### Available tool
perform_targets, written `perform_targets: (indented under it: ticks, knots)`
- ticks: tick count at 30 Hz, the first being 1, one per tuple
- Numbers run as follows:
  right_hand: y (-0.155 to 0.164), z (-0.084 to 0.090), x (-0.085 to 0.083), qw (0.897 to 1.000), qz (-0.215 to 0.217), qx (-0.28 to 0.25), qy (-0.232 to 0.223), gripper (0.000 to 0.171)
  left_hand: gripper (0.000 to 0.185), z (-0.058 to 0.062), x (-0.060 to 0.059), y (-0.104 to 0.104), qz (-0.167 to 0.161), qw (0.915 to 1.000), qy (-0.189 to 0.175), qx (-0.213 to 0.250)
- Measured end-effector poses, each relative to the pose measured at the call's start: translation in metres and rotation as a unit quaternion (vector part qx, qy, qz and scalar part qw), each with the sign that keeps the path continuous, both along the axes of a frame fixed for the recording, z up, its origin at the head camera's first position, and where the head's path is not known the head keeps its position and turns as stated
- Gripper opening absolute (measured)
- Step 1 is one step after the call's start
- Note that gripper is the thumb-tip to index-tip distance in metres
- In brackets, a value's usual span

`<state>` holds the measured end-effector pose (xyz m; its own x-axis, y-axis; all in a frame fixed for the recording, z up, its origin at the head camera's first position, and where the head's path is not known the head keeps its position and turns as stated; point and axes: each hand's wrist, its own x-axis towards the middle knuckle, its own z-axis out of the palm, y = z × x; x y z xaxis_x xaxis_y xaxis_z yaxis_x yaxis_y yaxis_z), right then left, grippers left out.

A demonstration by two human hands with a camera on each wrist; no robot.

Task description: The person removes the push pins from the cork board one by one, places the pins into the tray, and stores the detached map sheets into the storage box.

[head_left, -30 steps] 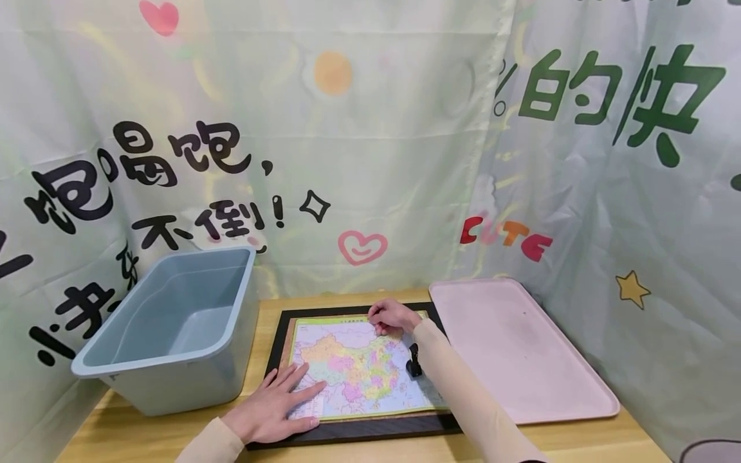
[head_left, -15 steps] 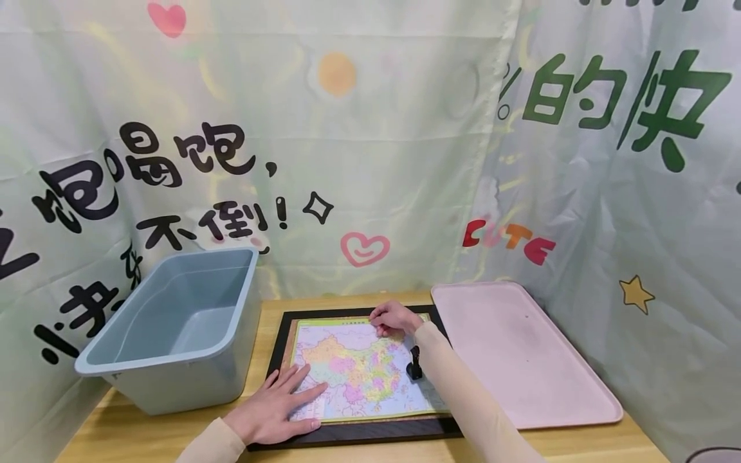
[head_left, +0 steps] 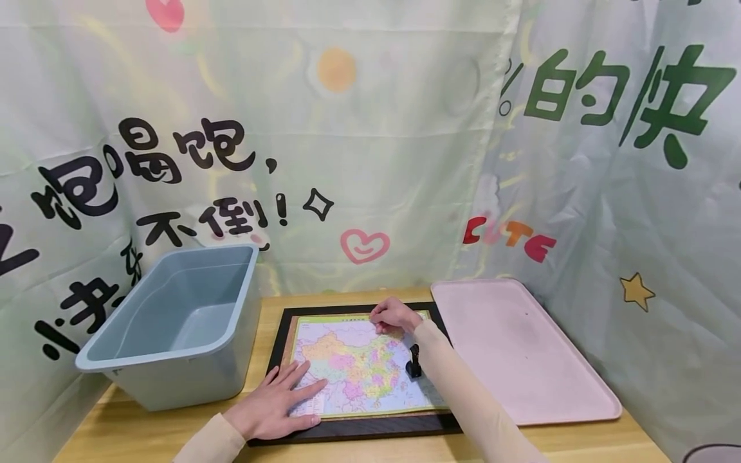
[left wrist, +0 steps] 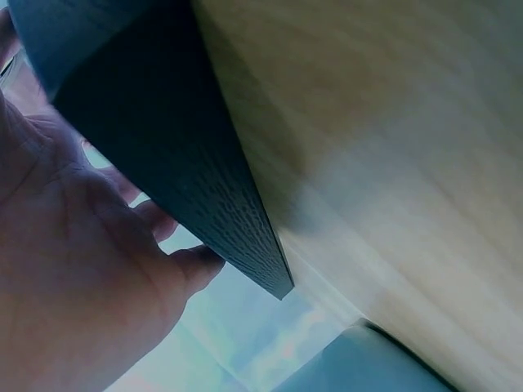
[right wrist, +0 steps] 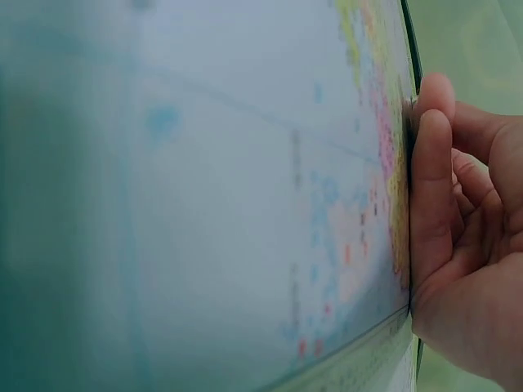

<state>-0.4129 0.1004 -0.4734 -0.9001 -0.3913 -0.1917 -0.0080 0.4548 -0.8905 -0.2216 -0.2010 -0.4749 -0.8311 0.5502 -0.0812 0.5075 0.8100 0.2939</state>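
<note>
A colourful printed map (head_left: 353,370) lies on a brown board inside a black frame (head_left: 359,431) on the table. My left hand (head_left: 272,406) rests with spread fingers over the lower left corner of frame and map. In the left wrist view, the fingers of that hand (left wrist: 90,261) run along the frame's dark edge (left wrist: 188,175). At the map's top edge, right of its middle, my right hand (head_left: 395,315) has thumb and index finger pinched together against the surface. The right wrist view shows these pinching fingertips (right wrist: 433,139); they mostly hide the tiny thing between them.
A deep grey-blue plastic tub (head_left: 173,321) stands left of the frame. To the right, a pink tray (head_left: 521,350) lies flat beside it. Printed cloth (head_left: 370,161) hangs behind the wooden table (head_left: 336,299). A black device (head_left: 413,363) sits under the right wrist.
The head view shifts slightly. Both hands stay in the same places on the map and frame.
</note>
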Motion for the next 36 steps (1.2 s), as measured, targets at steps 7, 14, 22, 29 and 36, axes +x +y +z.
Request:
perform_targets:
  ticks: [7,14,22,29,36]
  knots:
    - [0.001,-0.003,0.002,1.000,-0.004,-0.008,0.000,0.016,0.062,-0.002,0.002,0.001,0.005,1.0000,0.000,-0.001]
    - [0.008,-0.006,0.006,0.999,0.022,-0.035,-0.028,0.018,0.062,-0.006,0.006,0.002,0.000,0.9999,-0.009,0.010]
    - [0.013,0.000,0.009,0.997,0.022,-0.067,-0.023,0.023,0.062,-0.002,0.002,0.001,0.006,1.0000,-0.002,0.000]
    - [0.016,-0.002,0.011,0.995,0.006,-0.093,-0.019,0.023,0.062,-0.001,0.003,0.001,-0.001,1.0000,0.003,0.007]
    - [0.017,-0.003,0.016,0.991,-0.029,-0.128,-0.018,0.026,0.062,0.000,0.003,0.000,-0.006,1.0000,0.000,0.007]
